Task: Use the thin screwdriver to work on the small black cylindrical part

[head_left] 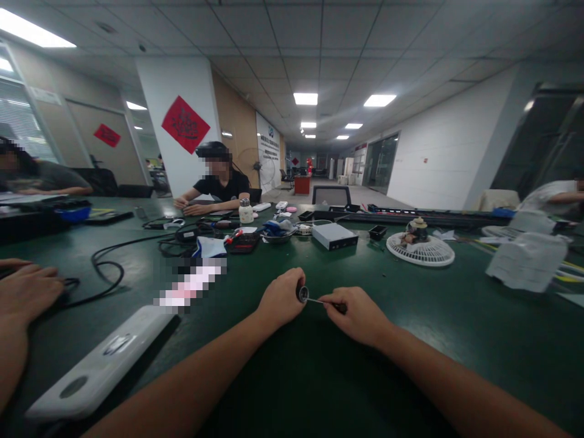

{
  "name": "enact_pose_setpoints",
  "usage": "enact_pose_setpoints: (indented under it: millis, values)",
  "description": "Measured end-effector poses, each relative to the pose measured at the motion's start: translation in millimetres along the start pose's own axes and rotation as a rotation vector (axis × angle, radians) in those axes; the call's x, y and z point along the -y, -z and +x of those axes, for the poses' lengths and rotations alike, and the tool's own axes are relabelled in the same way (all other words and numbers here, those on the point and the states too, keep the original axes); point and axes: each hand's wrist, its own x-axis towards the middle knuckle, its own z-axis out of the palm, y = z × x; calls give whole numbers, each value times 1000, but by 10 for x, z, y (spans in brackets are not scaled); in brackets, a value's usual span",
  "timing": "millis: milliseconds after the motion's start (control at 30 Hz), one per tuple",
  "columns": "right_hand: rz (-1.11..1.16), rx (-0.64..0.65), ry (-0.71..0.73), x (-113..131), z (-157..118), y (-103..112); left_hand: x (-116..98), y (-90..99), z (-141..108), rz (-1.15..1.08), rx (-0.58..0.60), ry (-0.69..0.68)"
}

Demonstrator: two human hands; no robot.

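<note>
Near the middle of the green table, my left hand is closed around a small dark round part with a pale ring on its face, turned to the right. My right hand grips the dark handle of a screwdriver. Its thin metal shaft points left, and the tip reaches the face of the round part. Whether the tip sits inside the part or only touches it, I cannot tell. The fingers of my left hand cover most of the part's body.
A long white device lies at the left, beside another person's hand and a black cable. Beyond my hands are a metal-cased drive, a white fan guard and a bottle. White plastic covers stand right.
</note>
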Motion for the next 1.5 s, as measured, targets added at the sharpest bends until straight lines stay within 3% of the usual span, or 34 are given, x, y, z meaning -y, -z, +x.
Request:
enact_pose_setpoints:
  millis: [267,500,800,1000,1267,1500]
  values:
    - [-46,-67,-45,14,-6,9,6,-3,-5,17,7,-51]
    - [-41,-4,21,-11,-3,34,-22,18,-12,51,28,-63]
    - [-73,-15,-91,-13,8,47,-56,68,-18,43,76,-9]
    - [-64,-30,-85,54,2,47,-76,90,-10,66,98,12]
    - [-37,42,-2,55,7,48,-21,79,-13,87,87,-21]
    - [-99,-31,-89,4,13,19,-22,80,-10,87,97,-30]
